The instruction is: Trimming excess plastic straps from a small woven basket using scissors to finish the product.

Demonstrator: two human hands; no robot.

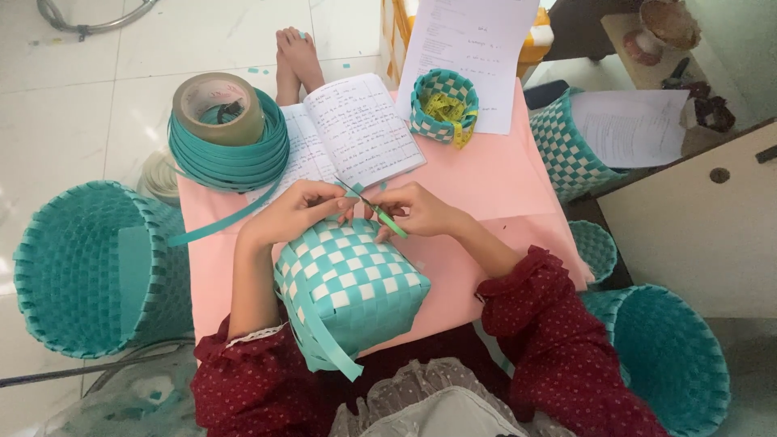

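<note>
Right now, both hands are meeting at the top edge of a small woven basket (352, 283), checkered in teal and white, which is lying tilted on the pink bench (494, 174) just in front of the person's lap. Gripping the basket's rim is the left hand (295, 212), its fingers curled closed on the weave. Closed around a pair of green-handled scissors (380, 212) is the right hand (417, 212), and the blades are pointing toward the left fingers at the basket's edge. Loose teal strips are trailing off the basket's lower side. Behind the hands, an open notebook (356, 133) is lying beside a coil of teal strapping (231, 154) with a roll of brown tape (218, 107) sitting on it.
</note>
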